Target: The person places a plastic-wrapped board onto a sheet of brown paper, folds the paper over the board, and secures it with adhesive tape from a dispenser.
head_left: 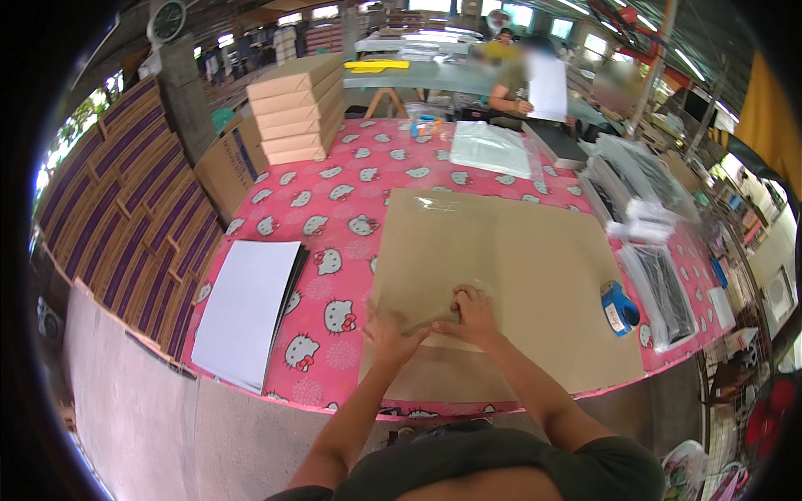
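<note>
A large sheet of brown wrapping paper point(551, 275) lies over the near middle of the table, with a raised crease between my hands. My left hand point(391, 336) rests on the paper's left part, thumb stretched toward the right and fingers spread, slightly blurred. Close beside it, my right hand point(469, 317) has bent fingers gripping the paper at the crease, its thumb pointing left. The two thumbs nearly meet. A shiny clear patch point(476, 285) shows by the right fingers; whether it is tape or film I cannot tell. Toward the paper's right edge stands a blue tape dispenser point(619, 309).
White sheets on a dark stack point(248, 309) lie at left on the pink table cover point(338, 275). Brown-wrapped packages point(296, 108) are piled at the far left. Plastic-wrapped dark packs point(643, 188) line the right side. Across the table, a person point(511, 88) handles a white sheet.
</note>
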`<action>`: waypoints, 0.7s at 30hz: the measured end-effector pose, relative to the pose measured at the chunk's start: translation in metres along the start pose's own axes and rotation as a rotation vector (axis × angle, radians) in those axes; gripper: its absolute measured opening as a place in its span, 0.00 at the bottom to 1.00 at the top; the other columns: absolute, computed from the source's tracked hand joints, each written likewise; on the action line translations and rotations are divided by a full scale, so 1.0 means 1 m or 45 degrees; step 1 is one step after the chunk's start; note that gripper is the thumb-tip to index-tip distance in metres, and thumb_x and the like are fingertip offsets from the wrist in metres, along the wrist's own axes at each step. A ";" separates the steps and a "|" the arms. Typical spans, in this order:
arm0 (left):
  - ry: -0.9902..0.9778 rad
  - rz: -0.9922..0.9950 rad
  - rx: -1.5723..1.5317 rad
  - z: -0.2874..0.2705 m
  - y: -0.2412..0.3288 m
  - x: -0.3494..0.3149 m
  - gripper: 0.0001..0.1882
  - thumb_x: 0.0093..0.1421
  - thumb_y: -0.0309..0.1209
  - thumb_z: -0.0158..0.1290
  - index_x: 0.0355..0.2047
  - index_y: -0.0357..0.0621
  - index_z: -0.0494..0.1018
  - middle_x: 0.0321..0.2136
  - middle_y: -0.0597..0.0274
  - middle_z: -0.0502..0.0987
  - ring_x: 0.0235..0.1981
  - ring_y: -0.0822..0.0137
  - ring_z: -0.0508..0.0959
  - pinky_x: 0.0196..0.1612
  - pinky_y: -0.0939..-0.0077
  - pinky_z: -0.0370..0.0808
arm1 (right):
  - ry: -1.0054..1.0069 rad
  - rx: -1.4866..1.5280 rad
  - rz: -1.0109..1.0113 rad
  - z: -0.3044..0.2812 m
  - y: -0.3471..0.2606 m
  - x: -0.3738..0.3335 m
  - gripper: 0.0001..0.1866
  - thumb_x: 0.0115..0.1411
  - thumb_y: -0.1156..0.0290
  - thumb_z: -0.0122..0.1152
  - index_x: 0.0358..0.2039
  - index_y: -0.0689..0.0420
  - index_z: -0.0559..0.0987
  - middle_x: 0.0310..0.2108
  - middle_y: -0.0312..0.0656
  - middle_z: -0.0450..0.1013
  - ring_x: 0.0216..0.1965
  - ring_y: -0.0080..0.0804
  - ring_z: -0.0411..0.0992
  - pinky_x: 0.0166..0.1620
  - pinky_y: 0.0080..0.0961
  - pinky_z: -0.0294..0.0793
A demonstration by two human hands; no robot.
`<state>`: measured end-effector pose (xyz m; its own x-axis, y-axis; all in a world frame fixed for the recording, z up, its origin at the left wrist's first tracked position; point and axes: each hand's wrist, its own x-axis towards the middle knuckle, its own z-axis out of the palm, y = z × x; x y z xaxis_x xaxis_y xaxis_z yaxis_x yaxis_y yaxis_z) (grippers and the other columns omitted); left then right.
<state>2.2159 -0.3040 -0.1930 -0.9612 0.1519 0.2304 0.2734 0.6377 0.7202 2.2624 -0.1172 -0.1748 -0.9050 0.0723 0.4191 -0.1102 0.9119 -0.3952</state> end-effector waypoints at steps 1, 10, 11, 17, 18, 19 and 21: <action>0.165 -0.032 -0.127 0.004 -0.005 -0.006 0.46 0.30 0.47 0.66 0.50 0.43 0.61 0.54 0.45 0.56 0.58 0.47 0.51 0.57 0.39 0.43 | -0.009 0.031 0.040 0.001 -0.001 -0.001 0.31 0.39 0.39 0.62 0.25 0.57 0.69 0.40 0.44 0.65 0.43 0.43 0.61 0.47 0.40 0.55; 0.096 -0.141 -0.282 0.020 -0.030 0.000 0.50 0.27 0.43 0.69 0.48 0.37 0.55 0.46 0.43 0.61 0.48 0.47 0.63 0.49 0.58 0.64 | 0.013 -0.386 0.246 0.019 -0.016 0.005 0.31 0.45 0.41 0.57 0.33 0.60 0.72 0.40 0.46 0.63 0.43 0.42 0.62 0.44 0.42 0.59; 0.108 -0.169 -0.272 0.021 -0.027 0.000 0.50 0.27 0.43 0.69 0.48 0.37 0.55 0.45 0.44 0.61 0.48 0.48 0.63 0.49 0.57 0.63 | 0.073 -0.381 0.290 0.027 -0.016 0.009 0.31 0.46 0.42 0.57 0.33 0.60 0.72 0.40 0.46 0.63 0.43 0.42 0.62 0.44 0.42 0.59; 0.109 -0.311 -0.208 0.030 -0.025 0.002 0.50 0.25 0.43 0.70 0.48 0.40 0.56 0.45 0.52 0.62 0.49 0.52 0.63 0.49 0.54 0.60 | -0.181 -0.069 0.538 0.016 -0.011 0.044 0.28 0.45 0.47 0.61 0.34 0.61 0.72 0.42 0.47 0.63 0.46 0.42 0.61 0.45 0.40 0.61; 0.131 -0.359 -0.212 0.025 -0.026 0.003 0.51 0.24 0.42 0.70 0.48 0.41 0.56 0.45 0.53 0.63 0.49 0.53 0.63 0.49 0.54 0.60 | -0.137 0.477 0.708 -0.002 0.002 0.034 0.25 0.45 0.52 0.63 0.33 0.61 0.71 0.41 0.46 0.64 0.44 0.41 0.63 0.43 0.37 0.64; 0.144 -0.405 -0.222 0.025 -0.025 0.002 0.51 0.23 0.41 0.70 0.48 0.41 0.56 0.45 0.54 0.63 0.49 0.53 0.63 0.49 0.53 0.59 | -0.019 0.999 0.897 -0.023 0.019 0.021 0.23 0.45 0.57 0.66 0.33 0.61 0.70 0.39 0.45 0.65 0.42 0.41 0.65 0.42 0.34 0.66; 0.177 -0.398 -0.315 0.038 -0.040 0.005 0.51 0.22 0.40 0.71 0.47 0.41 0.56 0.46 0.54 0.62 0.49 0.53 0.63 0.50 0.55 0.59 | 0.435 0.280 0.580 -0.067 0.115 -0.019 0.24 0.44 0.60 0.67 0.35 0.61 0.68 0.39 0.49 0.63 0.43 0.44 0.63 0.45 0.37 0.64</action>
<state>2.1989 -0.3001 -0.2456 -0.9897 -0.1340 0.0497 -0.0135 0.4339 0.9009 2.2950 0.0134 -0.1732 -0.7020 0.5942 0.3925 0.1415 0.6566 -0.7409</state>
